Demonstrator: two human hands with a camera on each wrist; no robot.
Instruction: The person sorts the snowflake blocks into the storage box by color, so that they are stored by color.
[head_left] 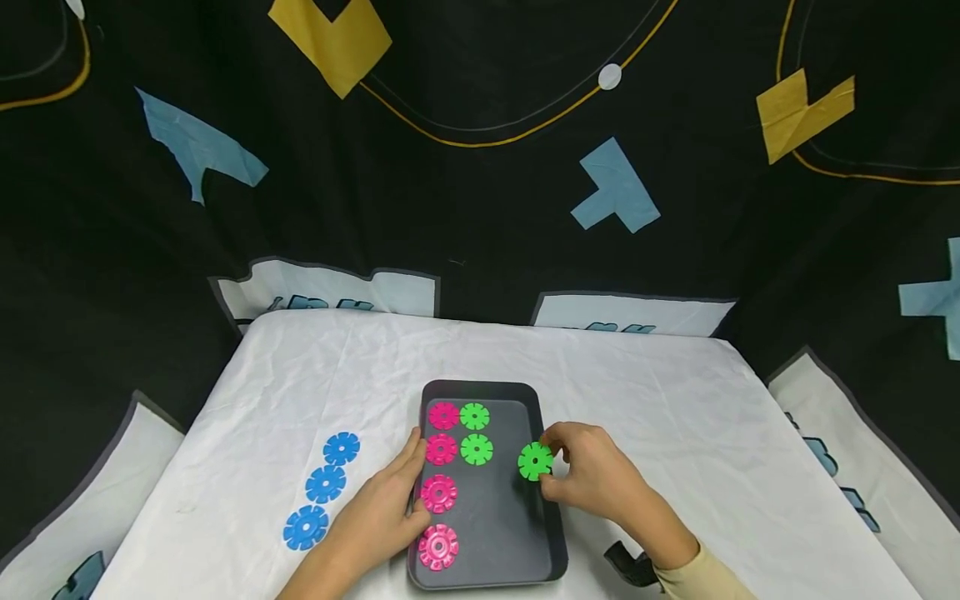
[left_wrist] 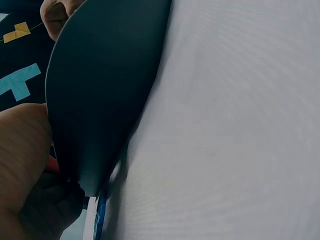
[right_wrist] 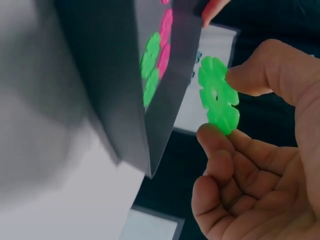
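In the head view, a dark grey tray (head_left: 510, 533) lies on the white cloth. My left hand (head_left: 378, 518) holds its left edge, the thumb over the rim; the left wrist view shows the tray's outer wall (left_wrist: 100, 90) beside this hand. My right hand (head_left: 596, 468) pinches a green slotted plastic disc (right_wrist: 217, 95) by its edges between thumb and fingers, over the tray's right side. Inside the tray, several pink slotted discs (head_left: 439, 494) form a column at the left. Two green slotted discs (head_left: 476, 449) sit beside the upper two pink ones.
Three blue slotted discs (head_left: 325, 484) lie in a slanting row left of the tray, near my left forearm. A black curved object (head_left: 630, 565) is partly under my right wrist. Behind the white-covered table (head_left: 637, 392) hangs a black cloth (head_left: 480, 225) with taped shapes.
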